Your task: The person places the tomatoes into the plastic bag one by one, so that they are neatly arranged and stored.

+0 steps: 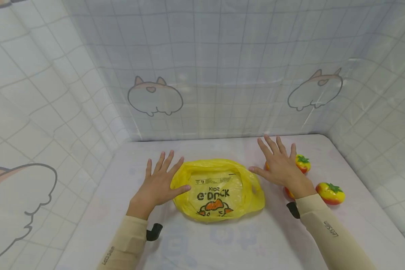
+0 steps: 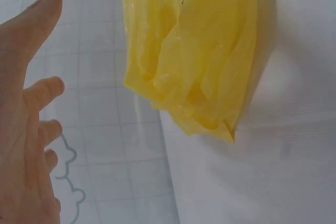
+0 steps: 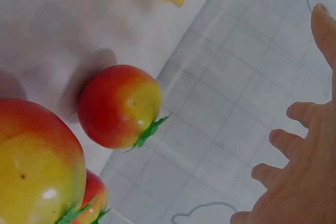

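A yellow plastic bag printed with a duck and lettering lies on the table, its mouth spread open. My left hand hovers at the bag's left side, fingers spread; in the left wrist view the bag is apart from the hand. To the right, my right hand is held above several red-and-yellow fruits with green leafy tops, also with spread fingers. One fruit shows fully beside the right wrist; others are partly hidden under the hand. In the right wrist view a fruit sits away from the fingers.
The white table has faint printed figures and rounded corners at the back. Behind it and on both sides hang grid-patterned sheets with cartoon animal drawings. A black strap piece sticks out at the left wrist.
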`<state>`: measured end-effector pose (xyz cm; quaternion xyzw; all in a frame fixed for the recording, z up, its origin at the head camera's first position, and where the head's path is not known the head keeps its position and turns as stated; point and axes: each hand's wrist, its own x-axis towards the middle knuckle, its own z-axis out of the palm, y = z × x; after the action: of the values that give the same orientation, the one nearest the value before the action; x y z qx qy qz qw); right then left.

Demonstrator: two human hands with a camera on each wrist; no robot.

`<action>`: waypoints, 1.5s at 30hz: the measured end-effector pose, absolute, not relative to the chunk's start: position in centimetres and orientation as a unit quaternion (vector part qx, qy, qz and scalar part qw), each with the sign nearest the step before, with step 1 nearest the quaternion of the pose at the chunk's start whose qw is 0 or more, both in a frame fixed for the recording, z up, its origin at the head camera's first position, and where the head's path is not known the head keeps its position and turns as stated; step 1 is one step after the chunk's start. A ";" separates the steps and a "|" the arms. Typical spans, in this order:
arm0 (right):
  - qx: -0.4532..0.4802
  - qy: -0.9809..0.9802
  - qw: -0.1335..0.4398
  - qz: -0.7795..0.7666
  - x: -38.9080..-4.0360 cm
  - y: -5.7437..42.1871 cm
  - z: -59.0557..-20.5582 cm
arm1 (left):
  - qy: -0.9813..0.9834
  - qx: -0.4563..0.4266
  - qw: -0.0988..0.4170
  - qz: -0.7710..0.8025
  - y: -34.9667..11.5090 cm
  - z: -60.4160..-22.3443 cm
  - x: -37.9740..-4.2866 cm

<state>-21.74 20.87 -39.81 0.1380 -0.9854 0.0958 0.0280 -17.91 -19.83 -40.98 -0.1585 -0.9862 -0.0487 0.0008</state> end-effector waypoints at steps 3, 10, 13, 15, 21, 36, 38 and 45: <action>0.138 -0.985 0.026 0.098 -21.8 20.9 -39.9 | -0.986 -0.158 0.001 -0.050 -19.8 -41.2 -17.8; 0.130 -0.986 0.023 0.101 -21.8 21.0 -39.9 | -0.985 -0.161 -0.005 -0.064 -19.8 -42.5 -17.0; 0.128 -0.986 0.016 0.105 -21.9 21.2 -39.7 | -0.984 -0.163 -0.014 -0.075 -19.7 -43.3 -16.6; 0.125 -0.986 0.016 0.113 -21.9 21.6 -39.5 | -0.983 -0.165 -0.019 -0.079 -19.5 -43.8 -16.4; 0.110 -0.986 0.026 0.127 -21.9 22.9 -38.9 | -0.981 -0.160 -0.045 -0.103 -19.2 -45.1 -16.1; 0.089 -0.984 0.017 0.152 -20.9 25.9 -37.6 | -0.977 -0.146 -0.085 -0.131 -20.0 -46.3 -15.3; 0.088 -0.985 0.010 0.151 -20.7 26.4 -37.5 | -0.976 -0.144 -0.092 -0.134 -20.2 -46.4 -15.2; 0.066 -0.985 0.005 0.160 -19.8 29.8 -37.3 | -0.973 -0.141 -0.116 -0.140 -20.5 -46.6 -15.5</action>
<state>-19.79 29.76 -37.27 0.0665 -0.9849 0.1598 0.0052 -15.45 -20.48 -46.61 -0.1405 -0.9732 -0.1401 -0.1161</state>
